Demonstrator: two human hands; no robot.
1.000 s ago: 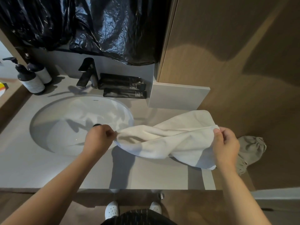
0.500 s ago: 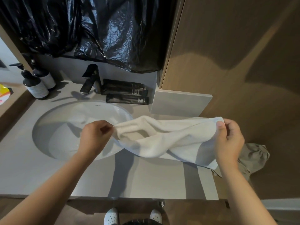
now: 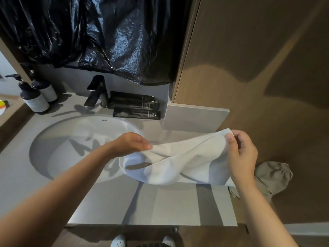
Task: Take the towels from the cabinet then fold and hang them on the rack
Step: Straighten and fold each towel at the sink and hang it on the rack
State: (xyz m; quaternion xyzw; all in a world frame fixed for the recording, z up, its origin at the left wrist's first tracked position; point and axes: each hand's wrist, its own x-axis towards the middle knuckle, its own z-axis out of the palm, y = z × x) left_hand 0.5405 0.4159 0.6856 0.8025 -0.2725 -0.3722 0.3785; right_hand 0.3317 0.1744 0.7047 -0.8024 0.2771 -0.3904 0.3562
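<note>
Over the tabletop point(image 3: 160, 205), just right of the sink basin point(image 3: 58, 150), the white towel point(image 3: 178, 163) is slung between both hands and sagging in the middle. Its lower belly is touching the surface or very nearly so, hard to call. Left hand point(image 3: 132, 142) pinches one bunched end between thumb and fingertips; right hand point(image 3: 240, 154) has a corner nipped under the thumb, held a touch higher and out toward the wooden cabinet panel point(image 3: 249, 68). So the towel is out and we're at the folding stage, early in it I'd say: the cloth is twisted and rumpled, with no clean crease to be seen. The next move, by my reckoning, calls for finding the matching corners, pulling the edge taut to shake out that twist, then bringing the ends together. No rack anywhere in view, so hanging looks some way off. Now the writing: black tubes point(image 3: 137, 113) lie by the faucet point(image 3: 97, 91) with white print near their right ends — too small to read. A tiny maker's mark sits on the basin's back rim, also illegible. Two dark pump bottles point(image 3: 34, 100) at the left carry pale grey labels with no lettering I can make out. A beige bunched cloth point(image 3: 272, 175) lies low beyond the tabletop's right edge.
</note>
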